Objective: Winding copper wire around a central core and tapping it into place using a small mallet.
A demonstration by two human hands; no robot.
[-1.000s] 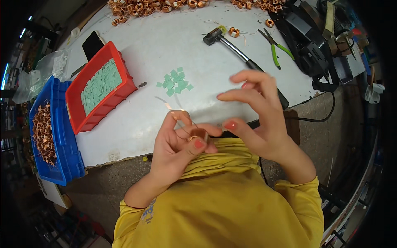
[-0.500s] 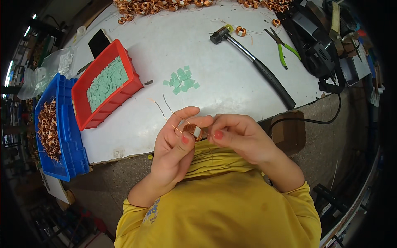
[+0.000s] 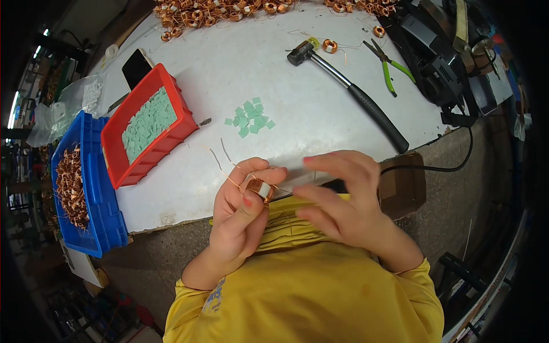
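Between the thumb and fingers of my left hand [image 3: 237, 208] is a copper-wound toroidal coil [image 3: 260, 189] with a pale patch on its side. Its loose wire ends stick out up and to the left, and others point right. My right hand [image 3: 349, 203] is just to the right of the coil, fingers spread and a little blurred, with nothing seen in them. Beyond the hands, a small heap of pale green square pieces [image 3: 250, 118] lies on the white table [image 3: 211, 171].
At left, a red bin [image 3: 182, 117] holds many green pieces beside a blue bin [image 3: 106, 197] of copper coils. A hammer [image 3: 357, 94] and green-handled pliers [image 3: 389, 71] lie at right, near a black device [image 3: 440, 66]. Piled coils [image 3: 206, 14] line the far edge.
My right hand has let go of the coil's wire, opened its fingers and drawn away to the right. The left hand keeps the coil, now slightly lower and turned. The whole view shifted a little.
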